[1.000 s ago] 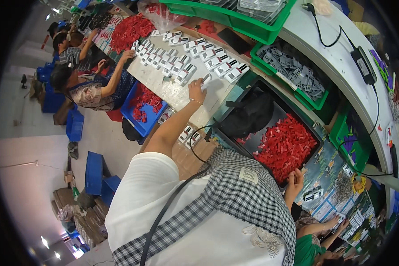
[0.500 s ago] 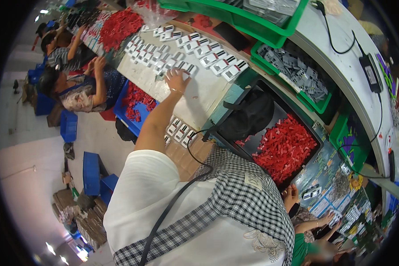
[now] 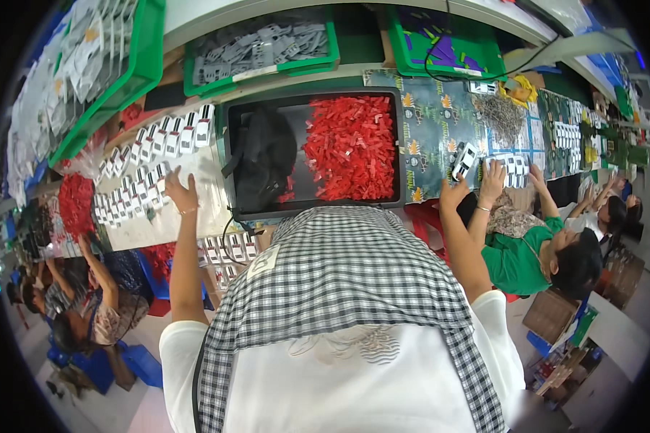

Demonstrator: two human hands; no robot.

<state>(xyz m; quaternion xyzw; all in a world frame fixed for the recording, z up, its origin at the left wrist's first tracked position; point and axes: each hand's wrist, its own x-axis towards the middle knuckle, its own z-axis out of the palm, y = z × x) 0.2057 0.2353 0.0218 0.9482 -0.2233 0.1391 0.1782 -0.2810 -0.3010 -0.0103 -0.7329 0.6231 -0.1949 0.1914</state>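
Observation:
My left hand (image 3: 181, 193) is open, fingers spread, beside the right end of rows of white devices with dark and red trim (image 3: 152, 182) on the pale board; nothing shows in it. On the right, my right hand (image 3: 453, 193) is at the near end of a single white device (image 3: 464, 160) lying at a slant on the patterned mat. Its fingers look apart, with the tips at or just touching the device. Between my arms sits a black tray (image 3: 303, 213) with a heap of small red plastic pieces (image 3: 350, 148) and a black cloth bag (image 3: 263, 159).
Green bins of grey parts (image 3: 263, 54) and purple pieces (image 3: 448, 50) line the back. A co-worker's hand (image 3: 492, 179) works close to my right hand, by a row of white devices (image 3: 514, 169). More devices (image 3: 227, 249) lie near my left forearm. A cable (image 3: 227, 231) hangs there.
The view has swung round to the right and levelled. My left hand has drawn back from the device rows; my right hand has moved up to the single device, which lies as before.

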